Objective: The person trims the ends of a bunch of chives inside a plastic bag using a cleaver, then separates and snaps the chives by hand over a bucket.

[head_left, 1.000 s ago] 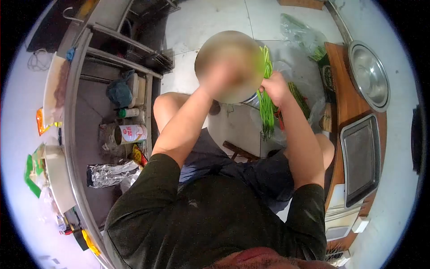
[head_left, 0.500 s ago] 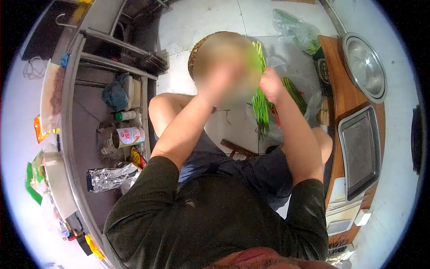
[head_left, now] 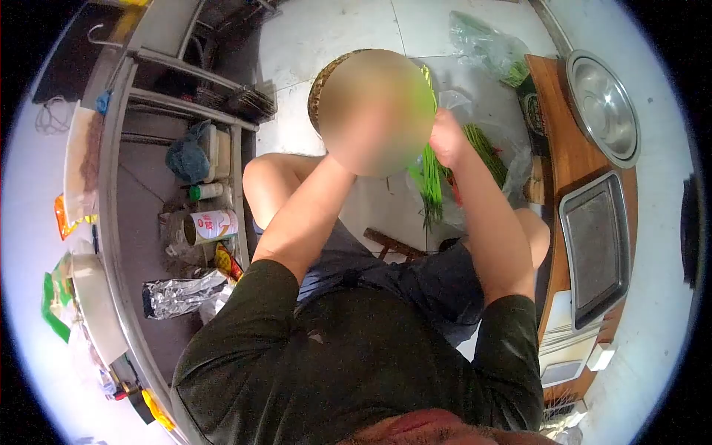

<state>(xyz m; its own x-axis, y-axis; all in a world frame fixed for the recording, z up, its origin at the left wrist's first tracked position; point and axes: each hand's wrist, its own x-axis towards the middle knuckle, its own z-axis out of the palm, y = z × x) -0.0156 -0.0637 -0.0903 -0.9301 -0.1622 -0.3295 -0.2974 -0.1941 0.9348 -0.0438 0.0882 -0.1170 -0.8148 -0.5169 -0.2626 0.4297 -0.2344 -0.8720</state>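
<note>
My right hand (head_left: 446, 139) is closed round a bunch of long, thin green stalks (head_left: 430, 182). Their upper ends show above the hand and their darker tips hang below it. My left hand (head_left: 374, 122) reaches over a round woven basket (head_left: 317, 104); a blur covers it, so its fingers and anything in them are hidden. Most of the basket's inside is blurred too. Just right of my right hand, another green bunch (head_left: 486, 157) lies on clear plastic on the floor.
A plastic bag with greens (head_left: 489, 48) lies farther off on the tiles. On the right, a wooden board (head_left: 552, 96) bears a steel bowl (head_left: 604, 107) and a metal tray (head_left: 595, 252). A shelf with a can (head_left: 211, 226) stands left. A small wooden stool (head_left: 393, 243) is between my legs.
My right hand has shifted slightly up and left with the green stalks. The view has moved a little; my left hand stays over the basket.
</note>
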